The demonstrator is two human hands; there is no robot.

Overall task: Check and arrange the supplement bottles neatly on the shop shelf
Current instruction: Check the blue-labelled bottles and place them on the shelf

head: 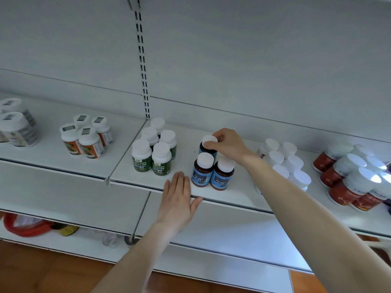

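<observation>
Three brown bottles with blue labels and white caps stand on the white shelf. My right hand grips the white cap of the rear blue-label bottle. Two more blue-label bottles stand upright in front of it, side by side. My left hand lies flat with straight fingers on the shelf's front edge, just left of them and holding nothing. A group of green-label bottles stands further left.
Orange-label bottles and large grey-label jars stand on the left shelf section. White-capped bottles and red-label jars crowd the right. A slotted upright divides the back panel. Lower shelves hold a red object.
</observation>
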